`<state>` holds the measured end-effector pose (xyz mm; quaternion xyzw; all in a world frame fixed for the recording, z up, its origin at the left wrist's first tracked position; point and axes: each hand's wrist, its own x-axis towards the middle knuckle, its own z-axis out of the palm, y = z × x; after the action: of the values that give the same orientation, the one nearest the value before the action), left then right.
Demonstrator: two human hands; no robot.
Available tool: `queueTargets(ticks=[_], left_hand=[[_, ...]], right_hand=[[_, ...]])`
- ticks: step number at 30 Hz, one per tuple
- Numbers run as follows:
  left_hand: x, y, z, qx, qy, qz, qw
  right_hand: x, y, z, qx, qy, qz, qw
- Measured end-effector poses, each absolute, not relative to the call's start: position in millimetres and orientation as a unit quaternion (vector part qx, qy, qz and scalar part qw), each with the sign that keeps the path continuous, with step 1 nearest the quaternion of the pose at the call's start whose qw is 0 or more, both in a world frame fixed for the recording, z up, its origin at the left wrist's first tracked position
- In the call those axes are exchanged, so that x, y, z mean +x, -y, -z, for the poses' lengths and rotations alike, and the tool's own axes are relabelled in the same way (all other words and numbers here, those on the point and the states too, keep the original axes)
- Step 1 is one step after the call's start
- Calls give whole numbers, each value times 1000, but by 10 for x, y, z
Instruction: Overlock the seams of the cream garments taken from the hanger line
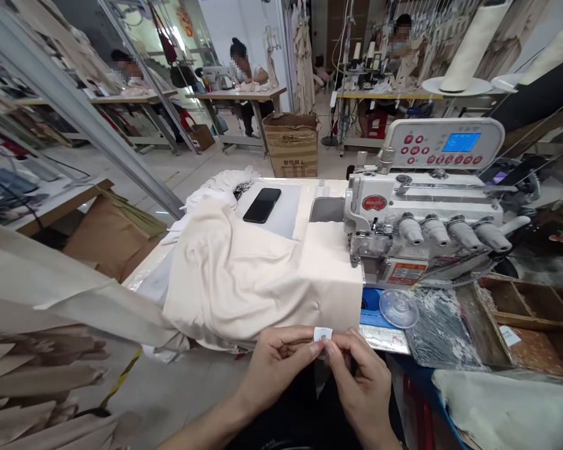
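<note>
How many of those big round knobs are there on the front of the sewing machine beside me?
4, in a row below the display: leftmost knob, second knob, third knob and rightmost knob.

Pale table (336,187), mostly covered. Rumpled cream cloth (244,269) spread across it, reaching sewing machine (431,203) at right. Black phone (263,205) lying flat on white sheet (287,209), beyond cream cloth. Bunched white cloth (209,190) left of phone. Before machine: clear round dish (398,308), silvery strip with ruler markings (385,339), dark lint-strewn mat (443,331). Divided wooden tray (499,324) right of mat.
</note>
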<state>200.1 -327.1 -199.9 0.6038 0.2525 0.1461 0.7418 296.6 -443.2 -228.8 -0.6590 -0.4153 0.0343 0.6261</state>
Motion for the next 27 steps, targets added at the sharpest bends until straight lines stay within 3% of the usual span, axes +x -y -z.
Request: queueTargets(ticks=[7,11,20,24,27], left_hand=[[2001,3261,1976,734,-221,-208,608],[2025,3221,1890,795,-171,-194,548],[2327,3099,1850,707,-255,-155,641],[2668,2922,1693,819,-151,-266,485],[2929,2754,1616,847,-150,-252,444]], right_hand=[[2999,4461,2341,-682,332,-129,639],[3172,4476,2146,-665,396,-115,623],[3316,4468,2138,-641,389,-74,658],[3509,4298,2083,-671,352,18,653],[3666,4242,2045,-685,360,72,629]])
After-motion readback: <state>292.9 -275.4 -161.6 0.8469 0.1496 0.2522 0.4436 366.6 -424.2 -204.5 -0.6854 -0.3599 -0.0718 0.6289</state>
